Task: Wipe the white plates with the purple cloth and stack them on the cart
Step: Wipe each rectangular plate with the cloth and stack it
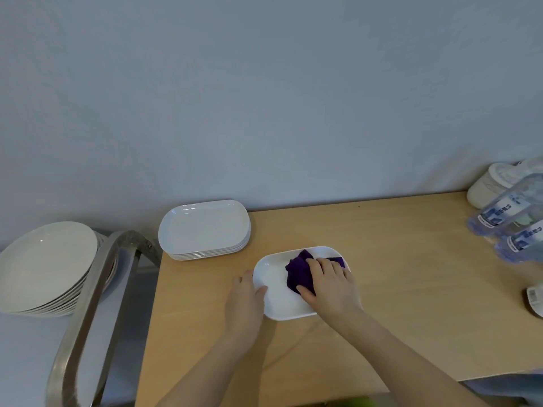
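Right hand [330,284] hides part of purple cloth [298,274].

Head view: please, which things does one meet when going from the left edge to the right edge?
Stack of round plates → metal cart handle → stack of oblong plates → left hand → purple cloth → right hand → water bottles.
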Demonstrator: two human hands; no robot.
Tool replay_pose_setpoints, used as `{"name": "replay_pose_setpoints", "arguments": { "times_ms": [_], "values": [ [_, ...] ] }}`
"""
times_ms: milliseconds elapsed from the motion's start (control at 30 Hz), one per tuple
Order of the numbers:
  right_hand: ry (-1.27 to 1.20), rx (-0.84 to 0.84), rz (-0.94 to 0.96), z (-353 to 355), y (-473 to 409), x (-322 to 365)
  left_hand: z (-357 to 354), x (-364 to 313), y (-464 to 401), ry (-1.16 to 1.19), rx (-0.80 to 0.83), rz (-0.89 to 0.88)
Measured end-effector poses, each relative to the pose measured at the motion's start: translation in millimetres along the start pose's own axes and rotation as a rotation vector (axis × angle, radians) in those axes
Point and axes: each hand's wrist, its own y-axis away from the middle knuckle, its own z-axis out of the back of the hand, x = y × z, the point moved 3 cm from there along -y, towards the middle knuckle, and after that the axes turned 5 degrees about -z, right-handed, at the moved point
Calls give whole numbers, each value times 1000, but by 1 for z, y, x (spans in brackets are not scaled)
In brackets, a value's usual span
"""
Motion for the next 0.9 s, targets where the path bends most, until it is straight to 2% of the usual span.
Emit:
{"name": "replay_pose_setpoints", "arguments": {
  "times_ms": [167, 233, 300, 467, 567, 633, 767, 900],
  "values": [
    [6, 12, 28, 2, 4, -8, -1, -4, 3, 78, -58, 40],
    [23, 24, -7, 6, 2, -7, 1, -4, 4, 83, -83, 58],
    [24, -34, -58, 12, -1, -7, 4, -4, 4, 59, -104, 75],
    [-93, -38, -141, 11, -14, 0, 10, -5, 6, 105, -84, 76],
    [-144, -86, -88, 12, -21, 17, 11, -2, 4, 187, -80, 97],
    [-127, 5, -16, 12, -23, 31, 11, 1, 1, 229, -73, 106],
    [-142, 72, 152, 6, -25, 56, 13, 1, -1, 288, -33, 94],
    [-151, 86, 198, 8, -15, 70, 15, 6, -3, 363, 34, 75]
  ]
}}
